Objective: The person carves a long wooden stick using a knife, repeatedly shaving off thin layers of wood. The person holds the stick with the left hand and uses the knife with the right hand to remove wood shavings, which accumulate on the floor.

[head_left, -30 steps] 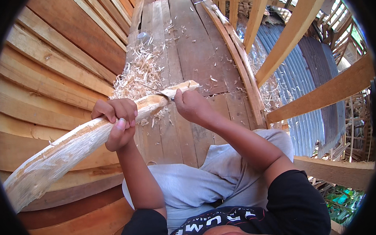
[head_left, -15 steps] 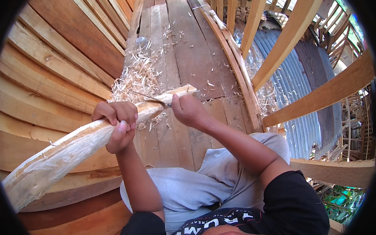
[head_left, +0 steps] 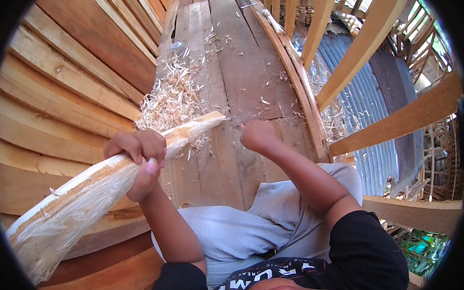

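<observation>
A long pale piece of wood [head_left: 80, 196], its bark gone and its surface whittled, runs from the lower left up to a narrow tip near the middle. My left hand [head_left: 140, 151] is wrapped round it partway along, thumb on the near side. Just right of the tip, my right hand [head_left: 257, 135] is closed in a fist, apart from the wood. It grips a knife, whose thin blade showed half a second ago; now the hand hides nearly all of it.
Curly wood shavings [head_left: 171, 98] lie heaped on the plank floor [head_left: 239, 68] beyond the wood, near a small clear container [head_left: 177, 47]. A plank wall [head_left: 51, 100] rises on the left. Wooden railing posts [head_left: 361, 46] stand right, with corrugated metal sheets [head_left: 363, 109] beyond.
My right hand has moved right, off the wood's tip, and the knife blade has left the wood. The wood and my left hand have shifted slightly left and down.
</observation>
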### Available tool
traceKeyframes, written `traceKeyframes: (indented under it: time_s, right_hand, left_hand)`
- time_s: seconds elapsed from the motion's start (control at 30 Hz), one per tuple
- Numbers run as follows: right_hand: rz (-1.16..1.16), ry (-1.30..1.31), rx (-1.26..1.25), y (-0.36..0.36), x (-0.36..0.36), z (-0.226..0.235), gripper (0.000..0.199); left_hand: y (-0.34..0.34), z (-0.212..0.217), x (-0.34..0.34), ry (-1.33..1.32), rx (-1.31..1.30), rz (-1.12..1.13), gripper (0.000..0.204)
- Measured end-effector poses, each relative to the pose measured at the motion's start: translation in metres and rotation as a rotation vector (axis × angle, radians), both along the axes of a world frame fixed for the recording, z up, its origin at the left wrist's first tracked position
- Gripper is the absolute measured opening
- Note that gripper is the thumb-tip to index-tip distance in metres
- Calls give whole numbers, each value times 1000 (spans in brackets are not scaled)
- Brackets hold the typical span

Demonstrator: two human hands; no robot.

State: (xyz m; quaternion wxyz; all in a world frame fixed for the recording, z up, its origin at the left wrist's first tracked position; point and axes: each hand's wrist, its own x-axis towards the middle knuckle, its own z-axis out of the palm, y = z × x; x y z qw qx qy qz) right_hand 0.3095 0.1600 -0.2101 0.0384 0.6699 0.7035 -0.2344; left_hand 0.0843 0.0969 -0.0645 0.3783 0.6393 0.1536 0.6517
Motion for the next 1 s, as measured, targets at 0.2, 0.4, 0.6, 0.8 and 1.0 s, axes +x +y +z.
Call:
traceKeyframes:
  time_s: [0.2,0.4,0.6,0.8,1.0]
  right_hand:
    - [-104,-66,73,12,28,28,42]
    - [-70,263,24,19,30,44,54]
    - [-126,436,41,18,12,4,54]
    - [-100,446,189,-12,-9,39,51]
    - [-99,419,351,-15,-5,12,49]
  left_hand:
    - [-2,10,12,63,70,-73,38]
    - [-8,24,9,-154,-6,8,74]
    - [11,-1,12,-113,-24,-75,81]
    - [5,-9,27,-344,-31,215,51]
    - [10,-13,22,-333,21,9,18]
